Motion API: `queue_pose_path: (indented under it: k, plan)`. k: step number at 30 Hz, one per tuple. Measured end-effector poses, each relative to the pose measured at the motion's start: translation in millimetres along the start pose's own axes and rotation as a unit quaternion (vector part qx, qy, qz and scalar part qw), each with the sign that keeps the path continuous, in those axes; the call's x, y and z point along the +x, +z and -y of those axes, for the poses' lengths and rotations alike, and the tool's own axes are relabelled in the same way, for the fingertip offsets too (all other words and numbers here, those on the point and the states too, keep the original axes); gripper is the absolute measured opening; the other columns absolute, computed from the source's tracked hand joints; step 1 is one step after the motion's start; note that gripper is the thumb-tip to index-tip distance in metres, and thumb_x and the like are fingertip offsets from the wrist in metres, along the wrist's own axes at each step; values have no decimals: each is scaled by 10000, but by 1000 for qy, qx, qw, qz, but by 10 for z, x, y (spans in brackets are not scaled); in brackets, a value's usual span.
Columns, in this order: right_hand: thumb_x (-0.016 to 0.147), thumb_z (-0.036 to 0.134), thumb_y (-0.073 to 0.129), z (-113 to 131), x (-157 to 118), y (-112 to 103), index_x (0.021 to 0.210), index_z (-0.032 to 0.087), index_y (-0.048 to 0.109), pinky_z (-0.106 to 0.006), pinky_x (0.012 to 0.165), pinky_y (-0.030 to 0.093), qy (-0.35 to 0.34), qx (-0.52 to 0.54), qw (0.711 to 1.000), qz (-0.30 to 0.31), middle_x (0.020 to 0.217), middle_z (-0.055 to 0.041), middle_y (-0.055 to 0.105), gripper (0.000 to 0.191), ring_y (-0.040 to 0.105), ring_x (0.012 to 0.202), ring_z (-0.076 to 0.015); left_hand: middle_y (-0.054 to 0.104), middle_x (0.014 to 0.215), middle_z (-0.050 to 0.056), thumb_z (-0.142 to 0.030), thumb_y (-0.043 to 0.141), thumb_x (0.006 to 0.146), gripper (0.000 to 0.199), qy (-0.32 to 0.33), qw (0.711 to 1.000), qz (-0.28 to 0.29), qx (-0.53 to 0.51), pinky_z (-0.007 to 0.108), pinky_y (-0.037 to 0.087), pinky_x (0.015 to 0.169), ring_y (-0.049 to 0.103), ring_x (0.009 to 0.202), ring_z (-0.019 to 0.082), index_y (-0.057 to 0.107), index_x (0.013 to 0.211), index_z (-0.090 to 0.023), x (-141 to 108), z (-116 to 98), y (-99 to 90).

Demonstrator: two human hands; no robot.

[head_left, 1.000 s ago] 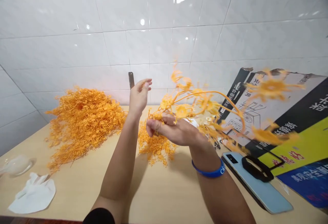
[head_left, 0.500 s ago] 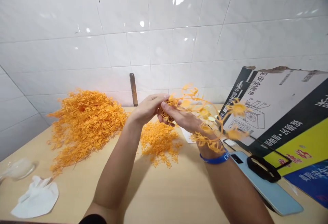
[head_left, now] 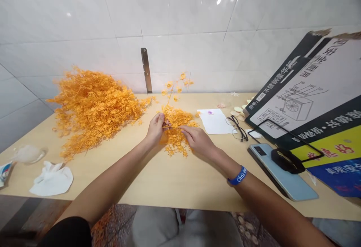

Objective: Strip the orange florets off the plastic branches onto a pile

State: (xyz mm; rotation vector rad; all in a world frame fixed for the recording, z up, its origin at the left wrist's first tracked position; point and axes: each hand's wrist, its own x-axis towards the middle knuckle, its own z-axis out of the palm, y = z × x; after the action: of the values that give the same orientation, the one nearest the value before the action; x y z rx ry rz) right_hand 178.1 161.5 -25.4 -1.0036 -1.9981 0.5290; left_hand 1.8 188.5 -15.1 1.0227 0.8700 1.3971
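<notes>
My left hand (head_left: 155,129) is closed, its thumb and fingers pinching a thin stem of an orange plastic flower sprig (head_left: 170,94), whose flowered tip points up toward the wall. On the right, my right hand (head_left: 199,141) is also closed, thumb against fingers, on what looks like a branch of the same sprig. Directly behind and below the fingers lies a small heap of orange flower sprigs (head_left: 180,117), so where the held sprig ends is hard to make out. A much larger pile of orange sprigs (head_left: 94,107) stands to the left.
A phone (head_left: 284,171) with a black strap, glasses (head_left: 239,128) and a white paper (head_left: 216,124) lie on the right. Behind them leans a printed cardboard box (head_left: 307,96). A crumpled tissue (head_left: 52,181) sits front left, and a tiled wall (head_left: 197,58) bounds the table's back.
My hands have come down and moved apart. The sprig that hung over my right wrist now stands upward near my left hand. My view has tilted down, showing the table's front edge.
</notes>
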Motion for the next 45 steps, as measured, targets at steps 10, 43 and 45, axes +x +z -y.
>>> queue_pose_path:
  k: [10,43,45]
  plan:
    - [949,177,471,-205,-125,-131,1030,214,640,-343,788,516,-36,-20,995,-85,991,-78,670,191,630,921,-207,498,604,-86,-347,822,670,388,26,996,38,82,172,415,541,503,550,51,555,902,-187,56,214,-86]
    - [760,344,656,-331,-34,-29,870,187,645,-338,871,473,149,192,958,-149,946,-39,686,192,615,939,-203,704,958,73,-306,514,924,188,168,906,93,377,288,553,791,684,888,162,619,997,-168,-196,261,42]
    - [766,352,662,-311,-33,-41,890,193,629,-334,891,472,137,229,951,-157,963,-34,675,204,610,953,-192,707,992,83,-342,535,918,227,149,910,100,373,293,548,804,684,913,170,627,1025,-164,-202,256,47]
